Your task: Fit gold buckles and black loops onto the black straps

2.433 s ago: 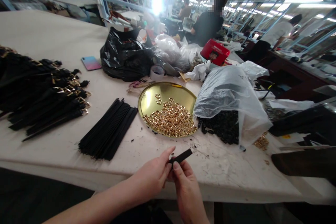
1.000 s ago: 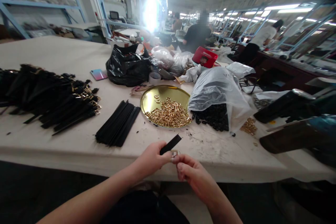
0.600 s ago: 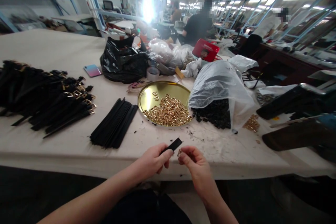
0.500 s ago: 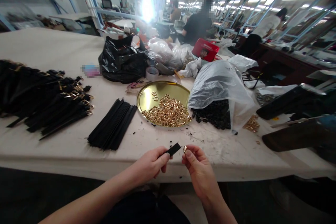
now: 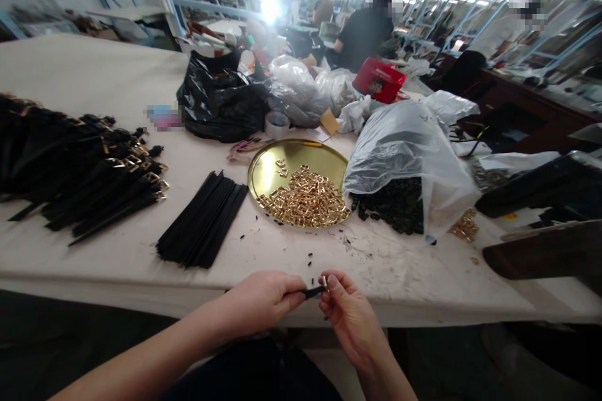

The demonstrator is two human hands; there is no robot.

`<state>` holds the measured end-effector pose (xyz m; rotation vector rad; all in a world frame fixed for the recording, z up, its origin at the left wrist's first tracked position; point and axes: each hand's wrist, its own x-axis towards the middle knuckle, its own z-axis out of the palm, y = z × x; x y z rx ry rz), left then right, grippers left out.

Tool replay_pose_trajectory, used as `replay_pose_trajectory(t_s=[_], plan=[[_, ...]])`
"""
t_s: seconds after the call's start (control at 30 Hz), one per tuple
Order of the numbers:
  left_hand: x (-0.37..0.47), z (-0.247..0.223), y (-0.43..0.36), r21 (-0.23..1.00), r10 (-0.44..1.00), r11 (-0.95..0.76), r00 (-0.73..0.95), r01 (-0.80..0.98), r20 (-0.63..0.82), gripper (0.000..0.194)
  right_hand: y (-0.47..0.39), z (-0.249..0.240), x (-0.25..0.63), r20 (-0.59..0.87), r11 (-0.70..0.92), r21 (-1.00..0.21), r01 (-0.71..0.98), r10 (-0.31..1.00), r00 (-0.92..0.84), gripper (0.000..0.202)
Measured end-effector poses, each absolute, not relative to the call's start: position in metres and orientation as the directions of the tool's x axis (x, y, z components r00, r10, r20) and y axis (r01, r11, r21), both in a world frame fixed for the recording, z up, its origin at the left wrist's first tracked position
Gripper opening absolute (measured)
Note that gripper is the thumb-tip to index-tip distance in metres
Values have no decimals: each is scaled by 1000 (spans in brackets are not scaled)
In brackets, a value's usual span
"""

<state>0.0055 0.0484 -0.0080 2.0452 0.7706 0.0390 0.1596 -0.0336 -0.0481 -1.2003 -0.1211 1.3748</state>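
My left hand (image 5: 268,297) is closed around a black strap (image 5: 312,292), whose short end sticks out to the right from between thumb and fingers. Between the thumb and fingertips of my right hand (image 5: 345,304) is a small gold buckle (image 5: 325,284). The strap's end meets the buckle; whether it passes through the frame I cannot tell. Beyond my hands stands a round gold tray (image 5: 263,169) holding a heap of gold buckles (image 5: 308,200). A stack of black straps (image 5: 202,219) lies to the tray's left.
Finished-looking black straps with gold buckles (image 5: 108,169) are piled at far left. Right of the tray, a clear plastic bag (image 5: 404,144) spills small black pieces (image 5: 395,203). Behind are a black bag (image 5: 221,97), a tape roll (image 5: 276,124) and a red packet (image 5: 379,79). People work farther back.
My hands have come together and slightly lower, bringing the strap's end to the buckle. The strap has turned from pointing up-right to nearly level. The view has shifted a little.
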Motion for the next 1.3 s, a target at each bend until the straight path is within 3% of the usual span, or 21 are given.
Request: replay_pose_trajectory(t_s=[0.17,0.33,0.43,0.63,0.77,0.83,0.97,1.13,1.3], plan=[[14,-4,43,825,572,-287,778,487,-260,25,-37,-50,149,-385,-237,-882,-408,862,331,22],[21,1,36,873,560,-12,727,487,-397,16,-44,-53,140,-275,-178,-949,-261,869,410,21],[21,2,34,868,542,69,712,492,-447,14,-48,-49,139,-215,-145,-968,-202,898,384,18],[20,2,30,843,535,51,698,536,-476,15,-55,-45,142,-309,-198,-934,-298,868,389,24],[19,-4,27,828,570,-25,688,560,-448,15,-57,-52,142,-390,-220,-830,-512,885,253,19],[18,-7,25,818,593,-77,686,570,-422,16,-57,-53,142,-397,-232,-812,-535,892,215,19],[16,-12,23,793,579,-91,679,603,-450,20,-60,-53,141,-338,-232,-917,-324,884,323,22],[20,-14,22,807,502,131,663,576,-555,20,-64,-59,141,-160,-157,-986,-54,821,548,40],[25,-11,23,794,386,324,695,514,-607,20,-63,-67,142,-114,-127,-992,-14,825,554,27]])
